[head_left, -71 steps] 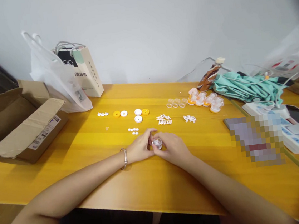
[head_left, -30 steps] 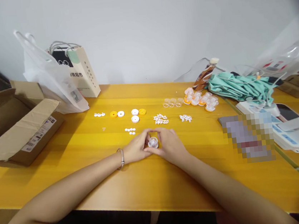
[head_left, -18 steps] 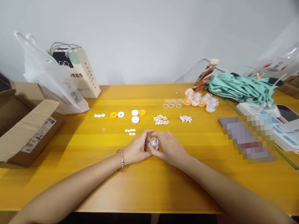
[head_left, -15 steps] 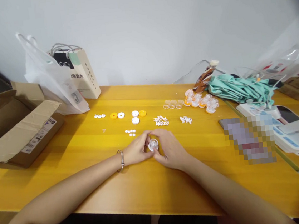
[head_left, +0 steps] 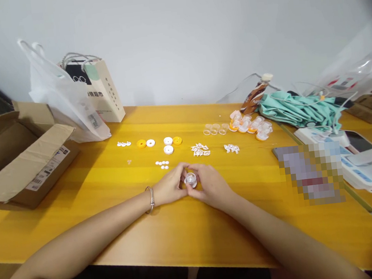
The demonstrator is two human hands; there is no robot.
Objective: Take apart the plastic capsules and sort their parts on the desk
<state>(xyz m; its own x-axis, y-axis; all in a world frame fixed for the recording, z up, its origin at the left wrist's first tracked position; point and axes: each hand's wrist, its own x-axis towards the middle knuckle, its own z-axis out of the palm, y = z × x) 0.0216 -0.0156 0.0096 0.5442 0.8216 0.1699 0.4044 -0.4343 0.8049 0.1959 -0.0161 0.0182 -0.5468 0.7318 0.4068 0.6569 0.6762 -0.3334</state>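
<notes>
Between my hands, low over the table (head_left: 144, 243), is a small round piece (head_left: 191, 180) with a clear cup on a white base. My left hand (head_left: 171, 186) grips it from the left, thumb and fingers curled round its side. From the right, my right hand (head_left: 213, 183) closes on it too, its thumb against the near side. Beyond my hands lie small white discs (head_left: 162, 163), white and orange round bases (head_left: 168, 141), white lattice-like parts (head_left: 200, 150) and another pile of them (head_left: 231, 148).
Clear cups (head_left: 215, 129) and finished-looking clear-topped pieces (head_left: 251, 125) stand farther back. An open cardboard box (head_left: 49, 177) and plastic bag (head_left: 63, 99) are on the left. A bottle (head_left: 256, 95), green folded cloth (head_left: 300, 111) and power strip (head_left: 353, 165) lie to the right.
My right thumb has shifted a little left along the near side of the round piece. My left hand stays about where it was.
</notes>
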